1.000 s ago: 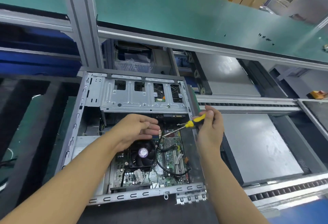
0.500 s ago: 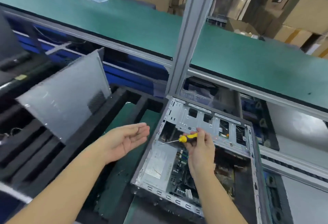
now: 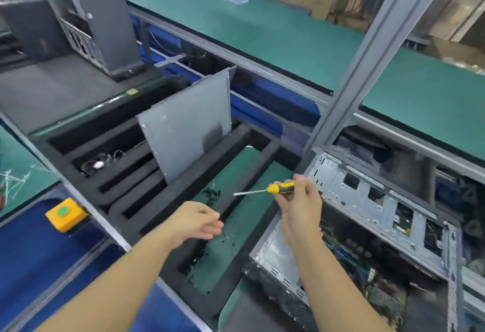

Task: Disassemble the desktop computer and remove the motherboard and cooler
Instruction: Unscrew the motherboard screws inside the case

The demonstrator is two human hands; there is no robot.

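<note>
Your right hand [image 3: 299,205] was closed around the yellow handle of the screwdriver [image 3: 267,189], held up off the work. Its shaft lay almost level and its tip pointed left, away from the computer case [image 3: 338,182] and out over the foam tray [image 3: 210,163]. Your left hand [image 3: 195,222] hung loose farther left, fingers half curled, with nothing visible in it.

The case sat open on the surface just right of and below your right hand, so that hand was much the nearer one. The left would have had to cross your body to reach it. The case's long axis ran from the drive cage at the far end back toward you. The motherboard [image 3: 367,279] lay flat in the bottom, face up, below and right of your right wrist. The cooler was probably there too, but the blur was too heavy to pick it out. To get back to the screws, the tip would have needed swinging right and down.
</note>
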